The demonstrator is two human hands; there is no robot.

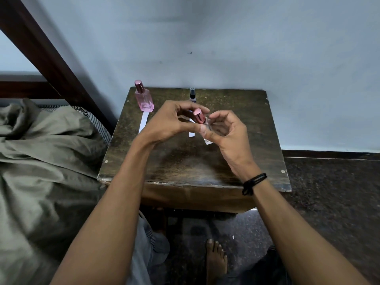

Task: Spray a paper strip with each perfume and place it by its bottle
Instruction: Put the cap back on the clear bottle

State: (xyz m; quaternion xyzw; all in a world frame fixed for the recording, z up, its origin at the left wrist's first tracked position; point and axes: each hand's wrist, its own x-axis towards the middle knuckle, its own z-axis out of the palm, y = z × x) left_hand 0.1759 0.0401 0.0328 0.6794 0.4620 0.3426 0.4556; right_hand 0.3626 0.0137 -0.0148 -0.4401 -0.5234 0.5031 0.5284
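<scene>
Head view: on my wooden table (pixel 185 167), the pink bottle (pixel 144 99) and dark bottle (pixel 192 95) stand far, each with a strip before it. My right hand (pixel 226 132) grips a clear bottle (pixel 207 128), its long axis tilted far-left; my left hand (pixel 170 122), just left, pinches its pink cap (pixel 199 115), touching

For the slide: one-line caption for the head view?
Both hands hold a clear, pink-capped perfume bottle above a wooden table.

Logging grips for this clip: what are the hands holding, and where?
The right hand holds a clear bottle by its body; the left hand fingers pinch its pink cap.
</scene>
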